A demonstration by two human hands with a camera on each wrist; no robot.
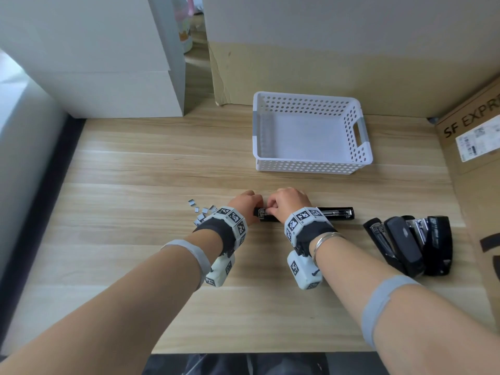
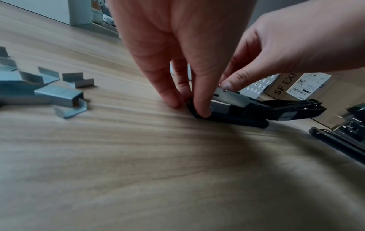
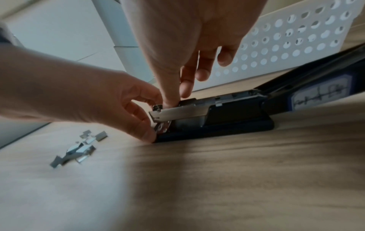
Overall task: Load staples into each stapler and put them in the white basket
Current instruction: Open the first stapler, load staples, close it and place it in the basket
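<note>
From the head view, an open black stapler (image 1: pixel 335 213) lies flat across the pale wood-grain desk (image 1: pixel 135 171), its middle hidden under the right wrist band; the left hand (image 1: pixel 244 205) and right hand (image 1: pixel 290 203) meet over its left end, fingers curled down so the fingertips cannot be seen. Loose staple strips (image 1: pixel 201 213), small grey metal pieces, lie partly behind the left wrist. The white basket (image 1: pixel 307 167), perforated plastic, stands well apart behind, and three more black staplers (image 1: pixel 411 244) crowd together at right. In the left wrist view, the left hand (image 2: pixel 177 51) pinches the stapler's (image 2: pixel 247 109) front end between thumb and fingers, a narrow grip on its base, while the right hand's fingertip (image 2: pixel 227 85) sits on the metal magazine; staple strips (image 2: pixel 59 93) are cut off at the left edge. In the right wrist view, the right hand (image 3: pixel 187 39) presses thumb and forefinger at the shiny channel of the stapler (image 3: pixel 217 118); whether a strip is held is hard to tell.
</note>
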